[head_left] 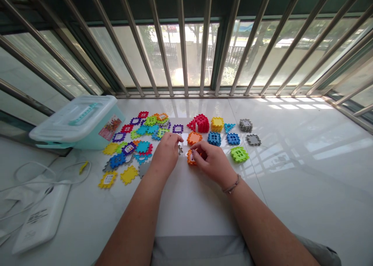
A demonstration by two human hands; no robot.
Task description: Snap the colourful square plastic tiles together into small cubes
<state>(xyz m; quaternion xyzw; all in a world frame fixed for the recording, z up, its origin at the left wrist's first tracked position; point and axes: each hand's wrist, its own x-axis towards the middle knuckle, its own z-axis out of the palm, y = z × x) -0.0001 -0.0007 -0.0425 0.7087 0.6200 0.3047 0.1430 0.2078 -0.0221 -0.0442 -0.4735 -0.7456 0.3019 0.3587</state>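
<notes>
Your left hand (166,151), right hand (214,161): bare, like both forearms (135,211). Thin, dark, cord-like bracelet (232,185) circles your right wrist (228,177). Grey garment (201,252) covers your lap.

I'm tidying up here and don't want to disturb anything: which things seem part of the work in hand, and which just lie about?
Apparently in the work:
orange piece at the right hand
mixed pieces beside the left hand
red stack
yellow stack
grey stack

Apparently just lying about:
lidded box, standing aside
white device
small yellow strip
</notes>
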